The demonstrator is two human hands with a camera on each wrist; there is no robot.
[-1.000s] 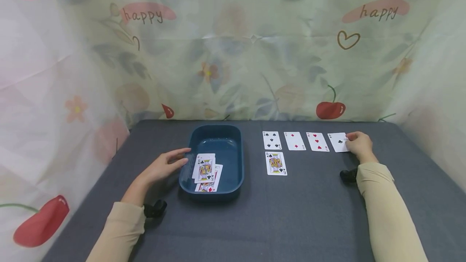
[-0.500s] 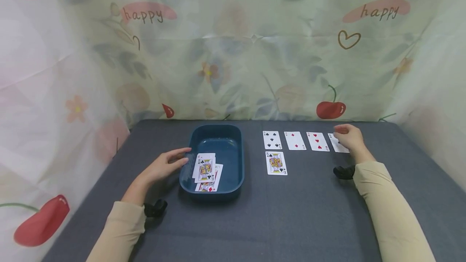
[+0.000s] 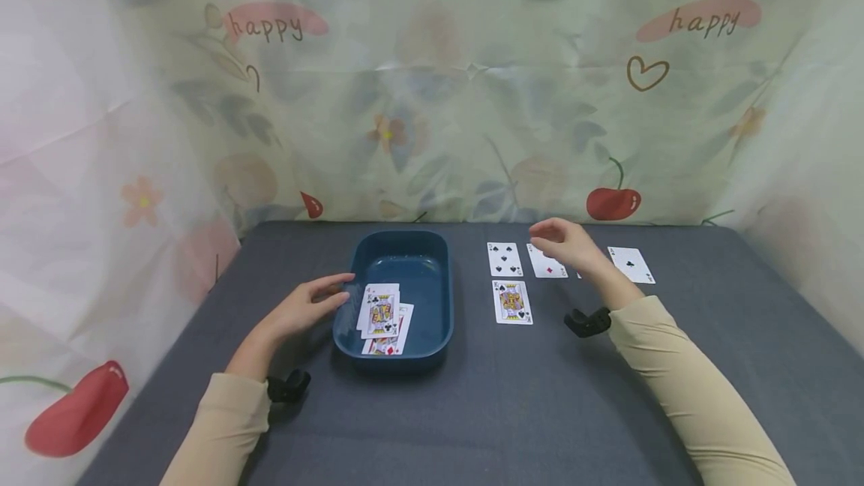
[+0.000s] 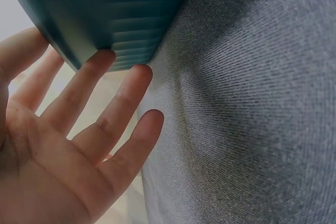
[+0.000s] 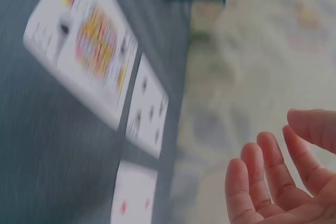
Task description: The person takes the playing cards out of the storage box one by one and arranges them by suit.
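Right hand (image 3: 567,246) has left the rightmost card, the ace of clubs (image 3: 631,265).
Empty, loosely curved, it hovers over the two of diamonds (image 3: 548,268); left hand (image 3: 300,310), fingers extended, still touches the blue tray (image 3: 450,302).

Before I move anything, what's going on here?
A person's left hand is at the rim of a blue tray, in which several overlapping cards lie face up. Their right hand holds nothing and hovers above the table, partly covering a diamond card. A spade card and the ace of clubs lie to either side, with a king nearer the person.
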